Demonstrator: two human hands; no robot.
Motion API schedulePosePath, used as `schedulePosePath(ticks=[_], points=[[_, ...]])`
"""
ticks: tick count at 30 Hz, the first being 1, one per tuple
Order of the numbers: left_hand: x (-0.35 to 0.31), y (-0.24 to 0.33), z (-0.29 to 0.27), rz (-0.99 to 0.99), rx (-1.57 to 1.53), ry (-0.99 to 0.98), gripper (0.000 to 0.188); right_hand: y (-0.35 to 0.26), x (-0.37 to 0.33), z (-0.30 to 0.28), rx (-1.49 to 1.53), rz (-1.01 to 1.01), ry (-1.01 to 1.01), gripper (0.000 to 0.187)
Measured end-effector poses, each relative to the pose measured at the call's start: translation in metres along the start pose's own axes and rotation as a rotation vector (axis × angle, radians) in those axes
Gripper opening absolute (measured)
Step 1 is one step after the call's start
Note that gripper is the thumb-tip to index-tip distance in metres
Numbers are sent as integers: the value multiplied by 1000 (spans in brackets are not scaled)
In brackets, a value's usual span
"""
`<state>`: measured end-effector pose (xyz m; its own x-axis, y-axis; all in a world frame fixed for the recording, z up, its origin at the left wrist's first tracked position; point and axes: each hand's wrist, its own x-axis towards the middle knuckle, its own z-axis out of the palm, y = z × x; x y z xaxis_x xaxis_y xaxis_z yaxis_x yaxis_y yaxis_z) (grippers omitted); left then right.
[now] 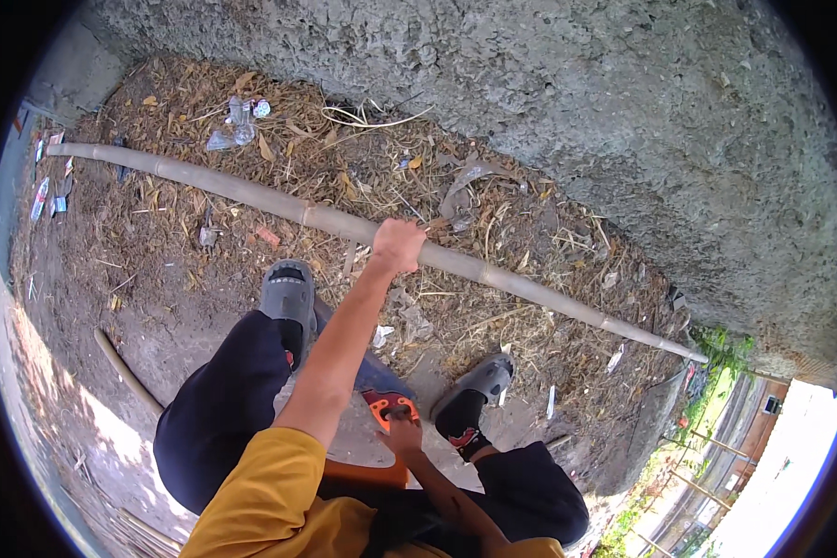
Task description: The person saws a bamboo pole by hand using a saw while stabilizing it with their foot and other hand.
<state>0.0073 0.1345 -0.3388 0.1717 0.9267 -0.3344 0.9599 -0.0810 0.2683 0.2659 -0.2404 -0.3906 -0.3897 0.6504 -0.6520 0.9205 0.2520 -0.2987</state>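
Note:
A long bamboo pole (232,189) stretches across the littered ground from the far left to the right. My left hand (400,245) is closed around it near its middle, with the arm reaching straight out. Close to my body, my right hand (403,433) grips the red and orange handle of a handsaw (376,377). Its dark blade points away to the left, passing beneath my left forearm, which hides part of it. The blade lies between my shoes, apart from the pole as far as I can see.
A rough grey wall (567,102) rises beyond the pole. Dry leaves, straw and clear plastic litter (237,126) cover the dirt. My grey clogs (288,293) stand on this side of the pole. Another stick (126,372) lies at left, and an orange object (367,473) shows beneath me.

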Motion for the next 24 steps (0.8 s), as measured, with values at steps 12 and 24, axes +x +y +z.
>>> schedulePosePath(ticks=[12, 24], points=[[9, 12, -9, 10, 17, -47, 33, 28, 16, 50, -183, 2, 221, 53], [8, 20, -9, -19, 80, -64, 37, 35, -18, -53, 431, -173, 351, 33]])
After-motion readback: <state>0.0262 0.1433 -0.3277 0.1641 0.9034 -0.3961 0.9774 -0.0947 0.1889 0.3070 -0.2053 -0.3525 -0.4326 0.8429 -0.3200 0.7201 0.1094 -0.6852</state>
